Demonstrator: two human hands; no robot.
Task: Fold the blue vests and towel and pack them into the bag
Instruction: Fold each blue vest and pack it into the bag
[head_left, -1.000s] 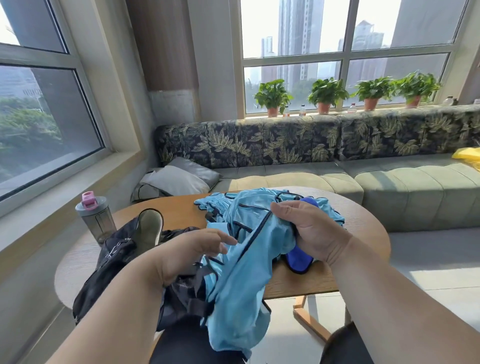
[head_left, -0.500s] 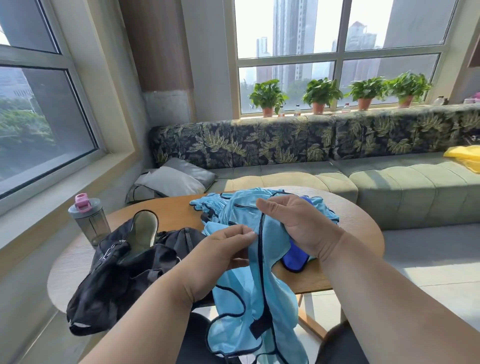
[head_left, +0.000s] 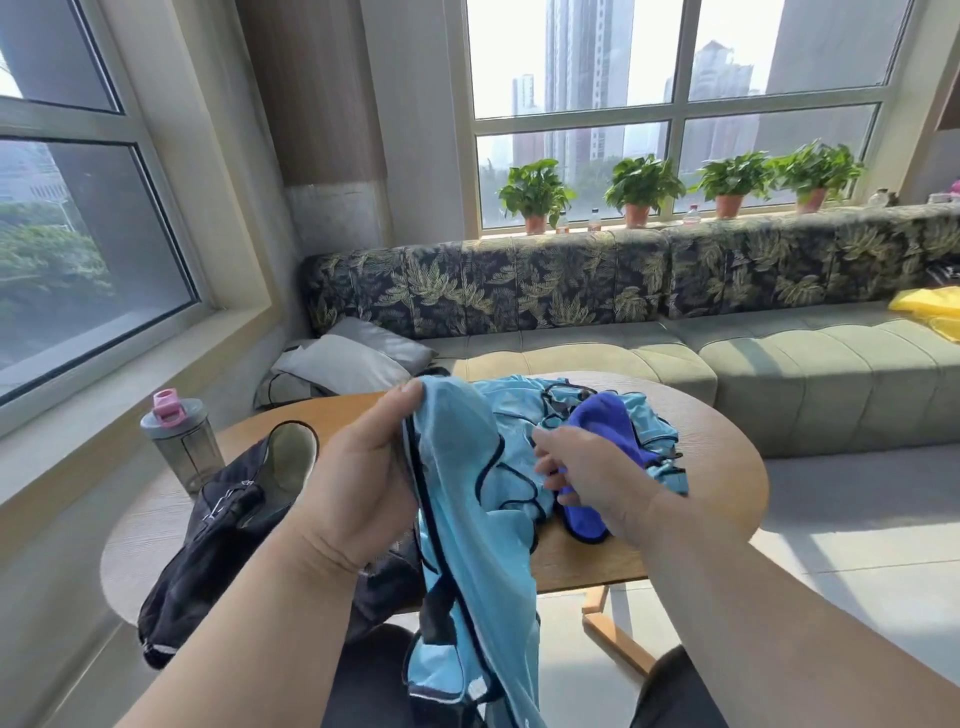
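Fingers of the left hand (head_left: 358, 483) are curled round the dark-trimmed edge of one blue vest (head_left: 467, 519), with the thumb pressed on the cloth at the top. A second ago this hand was lower and close to the body; now it has lifted the edge up and to the left, so the vest hangs from it in a long drape past the edge of the table (head_left: 722, 467). The right hand (head_left: 592, 483) no longer grips the same bunch of cloth. It has let go and moved to the right, its fingers loosely bent and holding nothing that I can see, just above the towel (head_left: 602, 431).

From large to small: the round wooden table carries everything. The black bag (head_left: 223, 525) lies open at its left side and is still without any cloth inside. The other vests (head_left: 519, 400) sit in a crumpled heap at the middle, and the darker blue towel lies on top of this heap at the right. A bottle (head_left: 182, 441) stands near the bag.

I judge that one vest is now separated from the pile, so folding can begin; nothing is folded or packed yet.
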